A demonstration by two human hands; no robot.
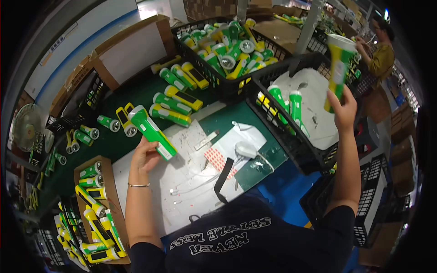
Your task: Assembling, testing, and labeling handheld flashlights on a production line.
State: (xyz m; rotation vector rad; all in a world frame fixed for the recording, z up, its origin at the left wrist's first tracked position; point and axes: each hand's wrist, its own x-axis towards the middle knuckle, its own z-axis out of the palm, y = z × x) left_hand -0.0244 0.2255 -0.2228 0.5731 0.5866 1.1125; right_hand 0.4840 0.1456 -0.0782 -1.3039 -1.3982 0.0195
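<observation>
My left hand is closed round the lower end of a green and white flashlight, tilted above the white board. On the right, my right hand grips a yellow and green flashlight by its lower end, its wide white head pointing up. That one is raised by the right side of a black crate lined with pale sheeting, where a few green flashlights lie. Several more flashlights rest on the green table just beyond my left hand.
A black crate heaped with flashlights stands at the back. At the left is a cardboard box of flashlights. A white cabled device and a red-dotted sheet lie before me. A person in a yellowish top works at far right.
</observation>
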